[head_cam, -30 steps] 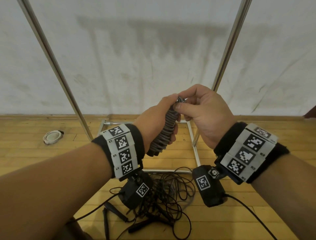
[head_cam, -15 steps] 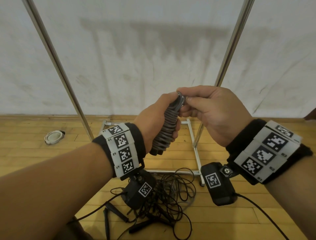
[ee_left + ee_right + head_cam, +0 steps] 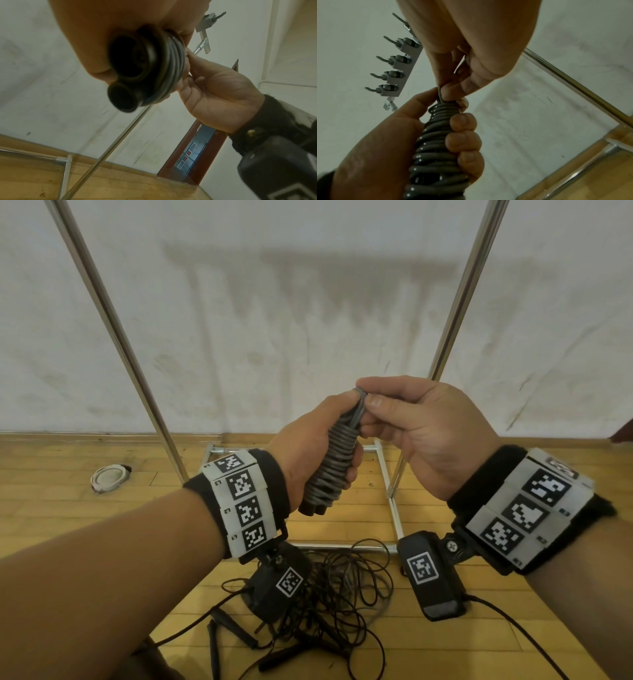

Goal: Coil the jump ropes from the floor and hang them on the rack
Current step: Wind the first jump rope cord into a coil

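Nearly bundled: one grey jump rope wound tight around its handles, its tail being tucked at the top.

Behind the hands stands the rack (image 3: 459, 302), its hook bar (image 3: 397, 67) high on the far left, with more jump ropes (image 3: 329, 594) tangled on the floor (image 3: 68, 508) near the person's feet. Chest-high, the left hand (image 3: 308, 446) wraps all its fingers (image 3: 462, 142) round the coiled jump rope (image 3: 334, 463); the right hand (image 3: 418, 426) pinches the loose end at the top between thumb and forefinger. To finish well, I judge the left grip should stay firm so the turns cannot spring loose while the end is threaded under a wrap, leaving a loop for a hook. Glossy grey cord sits in close, even turns over two black handle ends (image 3: 123, 81).
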Demonstrator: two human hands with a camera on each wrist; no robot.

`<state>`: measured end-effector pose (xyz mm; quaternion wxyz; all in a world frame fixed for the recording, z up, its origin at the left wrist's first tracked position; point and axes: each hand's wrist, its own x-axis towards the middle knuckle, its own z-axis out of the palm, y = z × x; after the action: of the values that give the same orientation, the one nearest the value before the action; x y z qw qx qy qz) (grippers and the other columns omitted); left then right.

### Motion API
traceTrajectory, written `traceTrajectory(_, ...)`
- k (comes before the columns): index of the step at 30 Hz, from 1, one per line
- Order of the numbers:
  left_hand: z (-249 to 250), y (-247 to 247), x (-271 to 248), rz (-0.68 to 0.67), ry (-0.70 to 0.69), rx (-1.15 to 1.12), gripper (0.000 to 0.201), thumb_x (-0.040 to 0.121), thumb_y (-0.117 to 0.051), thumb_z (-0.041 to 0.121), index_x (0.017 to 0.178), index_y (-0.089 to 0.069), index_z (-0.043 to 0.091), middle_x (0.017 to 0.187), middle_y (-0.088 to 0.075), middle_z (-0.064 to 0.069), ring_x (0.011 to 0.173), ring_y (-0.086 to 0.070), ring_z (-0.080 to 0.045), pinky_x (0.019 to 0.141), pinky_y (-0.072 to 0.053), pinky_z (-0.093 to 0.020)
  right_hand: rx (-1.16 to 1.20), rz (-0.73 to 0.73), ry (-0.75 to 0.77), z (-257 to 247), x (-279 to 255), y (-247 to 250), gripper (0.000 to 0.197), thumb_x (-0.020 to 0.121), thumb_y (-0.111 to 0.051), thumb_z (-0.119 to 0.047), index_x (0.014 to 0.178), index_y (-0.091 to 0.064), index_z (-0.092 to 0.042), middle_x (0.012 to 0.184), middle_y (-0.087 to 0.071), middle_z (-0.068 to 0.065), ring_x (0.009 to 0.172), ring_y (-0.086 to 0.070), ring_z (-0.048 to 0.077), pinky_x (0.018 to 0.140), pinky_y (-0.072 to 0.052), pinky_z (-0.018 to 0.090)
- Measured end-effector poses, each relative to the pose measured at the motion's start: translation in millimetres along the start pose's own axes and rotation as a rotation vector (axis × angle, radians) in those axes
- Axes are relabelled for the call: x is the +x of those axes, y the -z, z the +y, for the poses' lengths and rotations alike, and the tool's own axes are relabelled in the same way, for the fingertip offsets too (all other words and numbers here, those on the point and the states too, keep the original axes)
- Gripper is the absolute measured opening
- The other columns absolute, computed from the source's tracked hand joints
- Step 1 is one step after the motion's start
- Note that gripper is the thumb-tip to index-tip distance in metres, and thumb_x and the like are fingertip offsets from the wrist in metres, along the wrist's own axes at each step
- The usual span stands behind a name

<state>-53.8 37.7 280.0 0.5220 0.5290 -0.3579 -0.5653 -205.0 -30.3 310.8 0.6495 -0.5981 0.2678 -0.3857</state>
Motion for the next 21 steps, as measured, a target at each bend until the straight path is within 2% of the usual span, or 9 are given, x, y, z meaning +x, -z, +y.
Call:
traceTrajectory(3, 1.6, 0.6, 1.6, 0.001, 0.000, -0.015, 0.049, 0.099, -0.054, 0.065, 0.088, -0.064, 0.018, 0.071, -0.064, -0.008, 0.057, -0.059, -0.024, 0.058, -0.052, -0.034, -0.047, 0.019, 0.037, -0.6, 0.2, 0.3, 0.024, 0.092, -0.063, 0.005, 0.111, -0.074, -0.005, 0.104, -0.074, 0.024, 0.086, -0.070, 0.027, 0.082, -0.062, 0.035)
traceTrajectory(7, -1.3, -1.5, 3.1, 0.018, 0.016, 0.010, 0.051, 0.099, -0.054, 0.068, 0.092, -0.063, 0.018, 0.071, -0.065, -0.007, 0.056, -0.060, -0.022, 0.057, -0.051, -0.033, -0.092, 0.066, 0.029, 2.9, -0.6, -0.6, 0.022, 0.089, -0.070, 0.002, 0.107, -0.075, -0.009, 0.098, -0.076, 0.018, 0.085, -0.073, 0.027, 0.082, -0.062, 0.035)
traceTrajectory(12, -2.7, -0.3, 4.1, 0.028, 0.028, 0.041, 0.053, 0.100, -0.053, 0.068, 0.099, -0.062, 0.016, 0.071, -0.065, -0.006, 0.055, -0.060, -0.022, 0.055, -0.051, -0.032, -0.169, 0.058, -0.002, 3.5, 0.6, -0.4, 0.023, 0.091, -0.067, 0.003, 0.108, -0.074, -0.011, 0.098, -0.075, 0.018, 0.083, -0.073, 0.023, 0.075, -0.061, 0.031)
traceTrajectory(15, -0.3, 1.5, 3.5, 0.017, 0.040, 0.025, 0.053, 0.100, -0.053, 0.068, 0.103, -0.062, 0.016, 0.072, -0.065, -0.007, 0.056, -0.060, -0.022, 0.054, -0.051, -0.032, -0.256, 0.034, 0.043, 2.4, 1.9, 1.0, 0.026, 0.092, -0.065, 0.002, 0.107, -0.075, -0.017, 0.094, -0.075, 0.018, 0.079, -0.072, 0.021, 0.072, -0.062, 0.029)
traceTrajectory(17, 1.3, 2.7, 3.2, 0.007, 0.043, 0.017, 0.054, 0.099, -0.052, 0.069, 0.101, -0.062, 0.016, 0.072, -0.064, -0.008, 0.057, -0.059, -0.023, 0.054, -0.051, -0.032, -0.281, 0.024, 0.067, 2.7, 2.1, 2.3, 0.029, 0.092, -0.064, 0.002, 0.109, -0.076, -0.018, 0.086, -0.074, 0.012, 0.077, -0.071, 0.020, 0.073, -0.061, 0.033)
traceTrajectory(19, 1.9, 3.5, 2.5, -0.010, 0.038, 0.019, 0.055, 0.099, -0.051, 0.069, 0.100, -0.063, 0.016, 0.072, -0.063, -0.007, 0.057, -0.059, -0.023, 0.055, -0.051, -0.032, -0.329, 0.038, 0.091, 3.9, 2.5, 3.4, 0.030, 0.090, -0.065, 0.000, 0.107, -0.078, -0.023, 0.081, -0.070, 0.004, 0.076, -0.069, 0.014, 0.074, -0.061, 0.035)
traceTrajectory(21, 1.5, 3.3, 1.9, -0.030, 0.043, 0.015, 0.055, 0.100, -0.050, 0.069, 0.098, -0.064, 0.016, 0.071, -0.062, -0.007, 0.057, -0.058, -0.023, 0.056, -0.051, -0.031, -0.439, 0.089, 0.134, 6.6, 3.6, 4.3, 0.034, 0.088, -0.068, -0.005, 0.102, -0.078, -0.034, 0.090, -0.070, -0.004, 0.080, -0.066, 0.007, 0.078, -0.060, 0.030)
